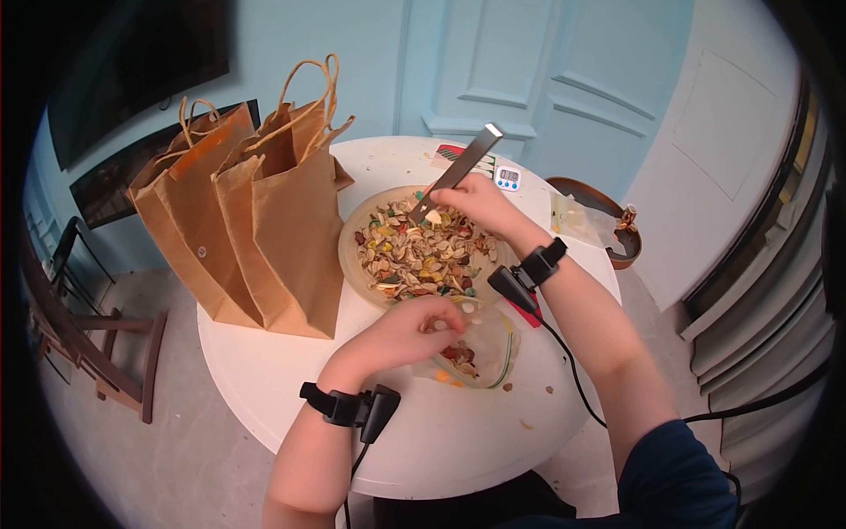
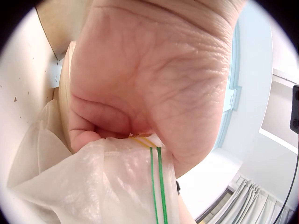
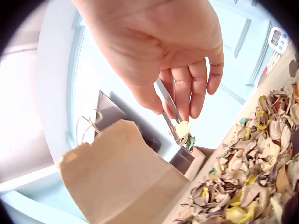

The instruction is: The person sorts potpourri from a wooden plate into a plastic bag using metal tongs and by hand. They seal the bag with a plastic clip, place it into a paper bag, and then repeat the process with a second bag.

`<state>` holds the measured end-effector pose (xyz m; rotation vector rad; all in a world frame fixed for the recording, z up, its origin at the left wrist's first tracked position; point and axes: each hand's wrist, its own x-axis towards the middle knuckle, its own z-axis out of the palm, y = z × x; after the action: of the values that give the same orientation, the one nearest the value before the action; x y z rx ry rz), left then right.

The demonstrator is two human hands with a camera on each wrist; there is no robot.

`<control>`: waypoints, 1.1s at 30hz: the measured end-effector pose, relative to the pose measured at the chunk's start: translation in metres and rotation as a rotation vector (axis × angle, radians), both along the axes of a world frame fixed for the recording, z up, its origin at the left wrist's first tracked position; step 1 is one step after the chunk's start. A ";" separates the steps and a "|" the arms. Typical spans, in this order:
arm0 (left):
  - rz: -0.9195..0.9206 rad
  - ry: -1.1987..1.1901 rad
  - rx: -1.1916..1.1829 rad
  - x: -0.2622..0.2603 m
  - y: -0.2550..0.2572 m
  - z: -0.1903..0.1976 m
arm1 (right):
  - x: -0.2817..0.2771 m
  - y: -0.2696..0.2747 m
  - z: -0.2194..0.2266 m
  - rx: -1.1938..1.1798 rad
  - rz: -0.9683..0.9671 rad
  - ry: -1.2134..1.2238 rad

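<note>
My right hand (image 1: 480,204) pinches long metal tongs (image 1: 458,167) above a round tray (image 1: 350,256) heaped with dried petals (image 1: 423,256). In the right wrist view the tongs (image 3: 169,100) hold a pale yellow piece (image 3: 182,128) with a dark green bit by their tips. My left hand (image 1: 405,333), fingers curled, grips the edge of a clear zip bag (image 1: 493,339) in front of the tray; some reddish-brown petals (image 1: 460,357) lie in it. The left wrist view shows the bag (image 2: 93,182) with its green seal lines under the left hand (image 2: 149,79).
Two brown paper bags (image 1: 295,238) stand at the table's left. Behind the tray are a white timer (image 1: 508,178) and a red and green item. Another clear bag (image 1: 582,220) lies at the right edge. Petal bits are scattered on the white table (image 1: 423,450).
</note>
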<state>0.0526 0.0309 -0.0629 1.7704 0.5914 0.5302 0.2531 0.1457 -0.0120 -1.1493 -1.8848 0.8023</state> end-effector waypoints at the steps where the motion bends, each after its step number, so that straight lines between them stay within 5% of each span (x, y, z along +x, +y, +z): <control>1: 0.003 0.003 -0.030 0.000 0.000 0.001 | 0.002 -0.016 0.011 -0.001 0.023 0.108; 8: 0.000 -0.082 -0.061 0.001 0.005 -0.011 | 0.023 -0.118 0.024 -0.052 0.055 0.296; 15: 0.087 -0.026 -0.050 0.004 -0.001 0.000 | 0.041 -0.139 0.013 -0.259 0.246 0.254; 17: 0.086 -0.025 -0.058 0.002 0.002 -0.005 | 0.040 -0.142 0.020 -0.296 0.233 -0.069; 21: 0.079 -0.042 -0.116 0.005 -0.001 0.000 | 0.043 -0.144 0.020 -0.171 0.283 -0.091; 23: 0.086 0.000 -0.111 0.005 -0.004 0.007 | 0.044 -0.141 0.022 -0.263 0.230 -0.020; 25: 0.093 0.040 -0.102 0.006 -0.003 0.007 | 0.046 -0.126 0.002 -0.089 0.133 0.441; 29: 0.079 0.024 -0.065 0.006 -0.001 0.002 | 0.060 -0.092 -0.036 0.038 -0.138 0.255; 33: 0.092 0.009 -0.066 0.007 -0.002 0.003 | 0.061 -0.080 -0.057 -0.001 -0.161 0.224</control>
<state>0.0601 0.0290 -0.0600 1.6901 0.6917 0.5606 0.3140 0.0659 -0.0693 -1.1453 -1.5873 0.8066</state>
